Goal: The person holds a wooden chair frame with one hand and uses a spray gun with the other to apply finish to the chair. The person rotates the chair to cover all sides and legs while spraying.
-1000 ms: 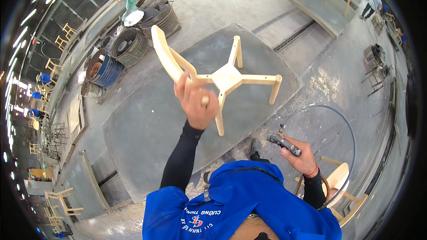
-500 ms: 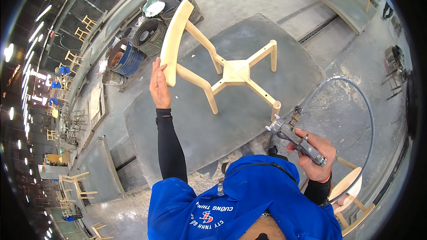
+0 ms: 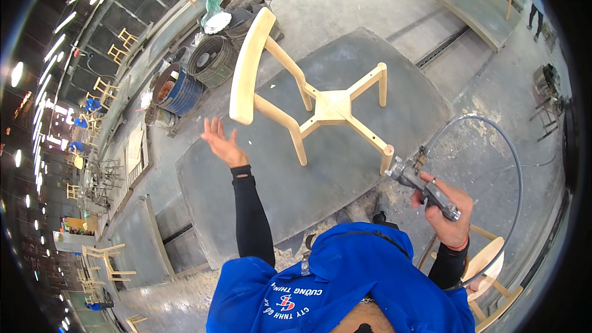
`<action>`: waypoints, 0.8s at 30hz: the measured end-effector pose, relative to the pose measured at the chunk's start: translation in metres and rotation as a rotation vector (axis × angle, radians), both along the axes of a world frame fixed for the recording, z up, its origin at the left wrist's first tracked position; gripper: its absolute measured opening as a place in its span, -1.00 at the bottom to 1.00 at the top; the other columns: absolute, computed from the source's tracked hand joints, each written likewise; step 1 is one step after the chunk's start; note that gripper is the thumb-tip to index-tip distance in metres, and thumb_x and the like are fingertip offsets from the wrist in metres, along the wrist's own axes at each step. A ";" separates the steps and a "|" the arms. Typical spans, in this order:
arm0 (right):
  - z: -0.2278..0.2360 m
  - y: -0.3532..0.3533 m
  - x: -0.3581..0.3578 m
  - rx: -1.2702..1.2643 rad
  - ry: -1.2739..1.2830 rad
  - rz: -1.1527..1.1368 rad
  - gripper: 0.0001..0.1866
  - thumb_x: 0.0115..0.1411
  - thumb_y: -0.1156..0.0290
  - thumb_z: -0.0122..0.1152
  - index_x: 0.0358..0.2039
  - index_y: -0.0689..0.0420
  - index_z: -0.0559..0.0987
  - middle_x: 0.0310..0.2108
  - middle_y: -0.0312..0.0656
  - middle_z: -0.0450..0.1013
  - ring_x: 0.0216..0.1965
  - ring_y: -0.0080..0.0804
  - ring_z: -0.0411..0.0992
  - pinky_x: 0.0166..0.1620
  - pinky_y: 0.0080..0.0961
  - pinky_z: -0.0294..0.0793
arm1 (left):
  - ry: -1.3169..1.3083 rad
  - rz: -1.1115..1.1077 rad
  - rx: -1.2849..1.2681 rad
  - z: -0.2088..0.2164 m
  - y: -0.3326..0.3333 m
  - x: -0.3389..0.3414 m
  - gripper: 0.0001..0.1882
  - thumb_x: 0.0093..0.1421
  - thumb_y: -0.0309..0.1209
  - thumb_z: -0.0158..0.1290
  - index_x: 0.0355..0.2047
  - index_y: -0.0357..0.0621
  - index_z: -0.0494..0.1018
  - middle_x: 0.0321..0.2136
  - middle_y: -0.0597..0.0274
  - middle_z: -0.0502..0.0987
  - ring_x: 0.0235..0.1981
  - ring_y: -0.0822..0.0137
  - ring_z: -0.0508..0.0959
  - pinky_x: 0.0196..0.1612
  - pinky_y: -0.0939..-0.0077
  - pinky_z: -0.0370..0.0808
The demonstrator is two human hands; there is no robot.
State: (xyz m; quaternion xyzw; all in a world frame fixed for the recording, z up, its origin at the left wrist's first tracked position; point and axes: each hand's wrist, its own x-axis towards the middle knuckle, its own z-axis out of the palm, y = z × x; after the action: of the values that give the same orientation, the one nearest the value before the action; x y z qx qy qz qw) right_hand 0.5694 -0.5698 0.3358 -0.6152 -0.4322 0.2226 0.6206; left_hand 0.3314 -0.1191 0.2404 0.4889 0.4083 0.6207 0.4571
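A pale, unfinished wooden chair frame (image 3: 308,102) sits in the upper middle of the frame, tipped so its four square-cut legs splay outward from a small square seat block at the centre. Its broad, smoothly curved backrest slat stands at the left end, reaching toward the upper middle. The wood is bare and light, with rounded edges. The frame appears above a large, dull grey slab platform (image 3: 246,172) with a matt, dusty surface; whether the chair touches it cannot be told.

The left hand (image 3: 222,143) is at centre left, empty, fingers spread and palm open, just below and to the left of the backrest but apart from it. A tight black sleeve covers the forearm.

The right hand (image 3: 447,209), at lower right, is closed around the handle of a grey metal spray gun (image 3: 422,185), whose nozzle points toward the nearest chair leg tip without clearly touching it. A thin grey hose (image 3: 515,166) arcs from the gun in a wide loop along the right side.

A blue jacket (image 3: 339,283) fills the bottom centre. At upper left stand a blue metal drum (image 3: 179,92) and dark ribbed round fans (image 3: 213,61). More pale wooden chairs (image 3: 108,259) stand along the left edge.
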 end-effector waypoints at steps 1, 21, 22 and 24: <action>0.005 0.000 0.004 0.018 -0.033 0.037 -0.38 0.25 0.15 0.44 0.15 0.37 0.56 -0.35 -0.08 0.65 -0.35 -0.40 0.64 -0.22 -0.52 0.59 | 0.002 0.052 -0.035 -0.010 -0.003 -0.007 -0.03 0.37 0.44 -0.38 0.48 -0.08 0.09 0.40 -0.09 0.22 0.40 -0.08 0.24 0.25 -0.27 0.31; 0.005 0.094 0.085 0.154 -0.020 -0.094 -0.45 0.31 0.25 0.40 0.19 0.33 0.55 -0.26 -0.18 0.63 -0.25 -0.54 0.53 -0.15 -0.57 0.53 | 0.331 -0.130 -1.308 -0.316 -0.176 -0.151 -0.36 0.37 0.16 -0.03 0.25 -0.02 0.35 0.19 -0.06 0.40 0.06 -0.26 0.45 0.01 -0.42 0.44; 0.005 0.090 0.087 0.147 -0.024 -0.116 -0.45 0.31 0.25 0.40 0.19 0.33 0.54 -0.26 -0.17 0.63 -0.25 -0.53 0.53 -0.15 -0.57 0.53 | 0.455 -0.126 -1.402 -0.327 -0.187 -0.156 -0.39 0.36 0.11 -0.01 0.24 -0.01 0.34 0.17 -0.05 0.41 0.02 -0.26 0.47 -0.03 -0.38 0.47; 0.004 0.075 0.093 0.113 -0.080 -0.115 -0.45 0.31 0.25 0.40 0.19 0.32 0.55 -0.25 -0.16 0.63 -0.25 -0.53 0.54 -0.14 -0.55 0.53 | 0.475 -0.229 -1.361 -0.342 -0.198 -0.160 -0.40 0.35 0.07 0.01 0.24 -0.01 0.34 0.13 -0.02 0.44 -0.02 -0.21 0.50 -0.09 -0.31 0.50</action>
State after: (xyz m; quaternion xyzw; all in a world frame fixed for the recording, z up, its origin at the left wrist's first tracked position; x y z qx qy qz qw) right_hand 0.6625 -0.4953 0.3397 -0.6115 -0.4323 0.1372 0.6484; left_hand 0.1711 -0.3175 -0.1014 0.2577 0.7383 0.0551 0.6209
